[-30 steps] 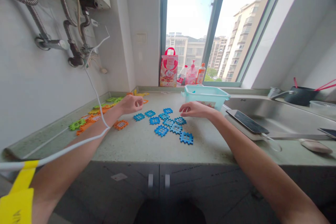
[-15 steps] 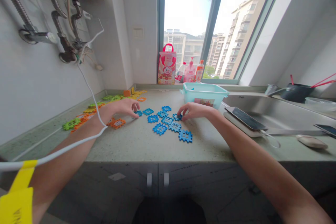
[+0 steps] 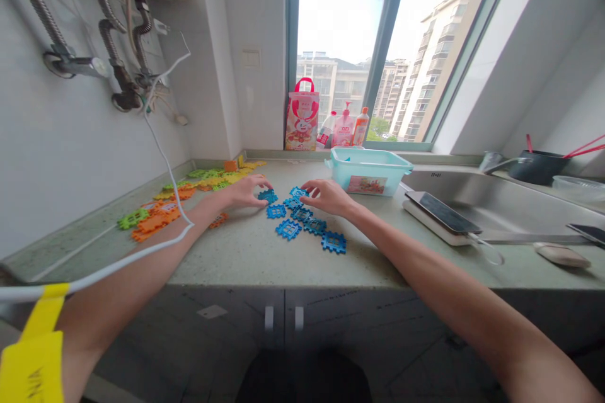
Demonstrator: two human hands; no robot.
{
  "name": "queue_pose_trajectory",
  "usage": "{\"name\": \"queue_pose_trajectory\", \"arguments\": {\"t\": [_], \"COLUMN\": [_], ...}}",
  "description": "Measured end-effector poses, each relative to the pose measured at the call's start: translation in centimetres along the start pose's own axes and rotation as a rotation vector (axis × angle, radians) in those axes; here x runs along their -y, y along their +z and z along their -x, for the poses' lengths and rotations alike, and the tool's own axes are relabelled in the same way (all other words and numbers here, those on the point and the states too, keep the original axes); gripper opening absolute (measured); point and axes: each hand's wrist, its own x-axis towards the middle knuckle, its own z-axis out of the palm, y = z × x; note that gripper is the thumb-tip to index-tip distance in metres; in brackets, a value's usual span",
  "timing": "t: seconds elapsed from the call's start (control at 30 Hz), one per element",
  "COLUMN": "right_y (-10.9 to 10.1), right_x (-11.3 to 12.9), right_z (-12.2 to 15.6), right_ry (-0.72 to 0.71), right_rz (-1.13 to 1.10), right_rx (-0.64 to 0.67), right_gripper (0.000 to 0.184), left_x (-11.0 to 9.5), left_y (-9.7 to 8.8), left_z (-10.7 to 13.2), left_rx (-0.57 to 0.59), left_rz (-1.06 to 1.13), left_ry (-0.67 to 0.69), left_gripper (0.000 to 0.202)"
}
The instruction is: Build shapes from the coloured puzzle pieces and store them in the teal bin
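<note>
My left hand (image 3: 249,191) has its thumb and fingers closed on a blue interlocking tile (image 3: 268,196) at the left of the blue group. Thumb and fingertips of my right hand (image 3: 326,196) are bent together at another blue tile (image 3: 297,192) at the back of the group; the fingers partly hide it. Between and in front of my hands lie several more square blue tiles with window-like openings, among them a loose one (image 3: 288,229) at the front and one (image 3: 334,242) at the right. Some of the middle ones overlap or touch.
Orange tiles (image 3: 158,221), green tiles (image 3: 133,218) and yellow tiles (image 3: 246,167) lie along the left wall. A pale turquoise bin (image 3: 371,170) stands behind my right hand. Right of it are a phone (image 3: 442,212) and a sink (image 3: 472,192). A white cable (image 3: 137,255) crosses over my left forearm.
My left hand has moved right, bringing its blue tile to the one beside it. My right hand has shifted left and slightly back, from the right-hand tile to the back of the group.
</note>
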Motion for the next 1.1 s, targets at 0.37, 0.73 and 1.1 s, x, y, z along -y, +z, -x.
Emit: {"name": "queue_pose_trajectory", "arguments": {"t": [0.37, 0.73, 1.1], "right_y": [2.3, 1.1, 1.5], "right_x": [1.5, -0.8, -0.2], "right_z": [-1.0, -0.8, -1.3], "right_ry": [0.090, 0.169, 0.164], "right_rz": [0.176, 0.124, 0.147], "right_rx": [0.084, 0.096, 0.094], "right_gripper": [0.033, 0.037, 0.040], "left_x": [-0.1, 0.1, -3.8], "left_y": [0.8, 0.0, 0.1], "left_z": [-0.7, 0.1, -0.1], "left_rx": [0.108, 0.039, 0.213], "left_rz": [-0.029, -0.040, 0.066], "left_ry": [-0.149, -0.109, -0.083], "left_gripper": [0.063, 0.055, 0.061]}}
